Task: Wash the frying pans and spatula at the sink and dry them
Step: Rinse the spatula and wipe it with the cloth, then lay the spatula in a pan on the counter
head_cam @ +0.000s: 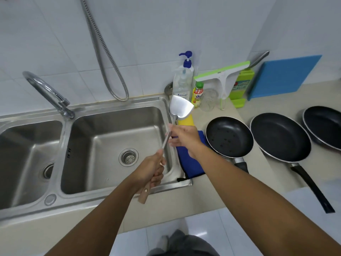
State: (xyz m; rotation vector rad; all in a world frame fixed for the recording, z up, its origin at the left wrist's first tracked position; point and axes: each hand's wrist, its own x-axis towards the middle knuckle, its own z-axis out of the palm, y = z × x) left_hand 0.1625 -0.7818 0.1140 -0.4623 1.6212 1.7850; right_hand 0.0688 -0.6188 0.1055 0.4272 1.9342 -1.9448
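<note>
A steel spatula (180, 107) with a wooden handle is held up over the right edge of the right sink basin (110, 130). My left hand (151, 171) grips its wooden handle. My right hand (184, 138) pinches the metal shaft higher up. Three black frying pans stand on the counter to the right: a near one (228, 136), a middle one (280, 137) and a far one (324, 124), cut off by the frame edge. A blue cloth (190, 161) and a yellow sponge (186, 121) lie between sink and pans, partly hidden by my right hand.
The faucet (48, 93) stands behind the divider of the double sink, with a shower hose (103, 52) on the tiled wall. A soap pump bottle (182, 80), small yellow bottle (197, 94), glass jar, green squeegee (221, 74) and blue board (284, 76) line the back wall.
</note>
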